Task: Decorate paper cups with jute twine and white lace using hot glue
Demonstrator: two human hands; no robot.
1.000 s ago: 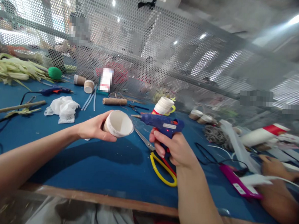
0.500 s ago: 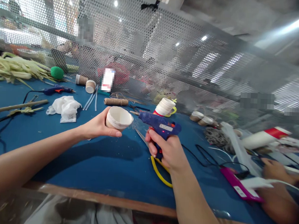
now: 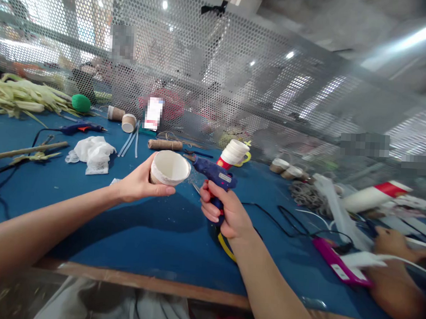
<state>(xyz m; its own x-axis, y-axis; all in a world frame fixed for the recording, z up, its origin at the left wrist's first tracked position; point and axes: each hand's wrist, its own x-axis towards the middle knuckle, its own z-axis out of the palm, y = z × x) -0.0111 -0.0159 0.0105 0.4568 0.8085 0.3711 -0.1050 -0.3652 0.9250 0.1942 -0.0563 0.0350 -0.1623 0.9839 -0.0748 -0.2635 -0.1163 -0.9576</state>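
Observation:
My left hand (image 3: 142, 180) is wrapped round a paper cup (image 3: 170, 168) with white trim at its rim, holding it above the blue table with the mouth tilted toward me. In my right hand (image 3: 228, 205) is a blue hot glue gun (image 3: 215, 171), gripped by its handle with a small red light showing. Its nozzle points left and sits close to the right side of the cup's rim; whether they touch I cannot tell. Scissors (image 3: 227, 248) with a yellow handle lie beneath my right hand, mostly hidden.
White lace (image 3: 92, 154), a second glue gun (image 3: 82, 128), clear glue sticks (image 3: 128, 144) and a twine roll (image 3: 165, 144) lie to the left and behind. Stacked cups (image 3: 234, 153) stand at the back. A purple power strip (image 3: 339, 263) is at right, beside another person's arm (image 3: 394, 278).
My right hand has moved left with the glue gun, bringing it nearer the cup and covering more of the scissors. The cup has tilted and risen slightly in my left hand.

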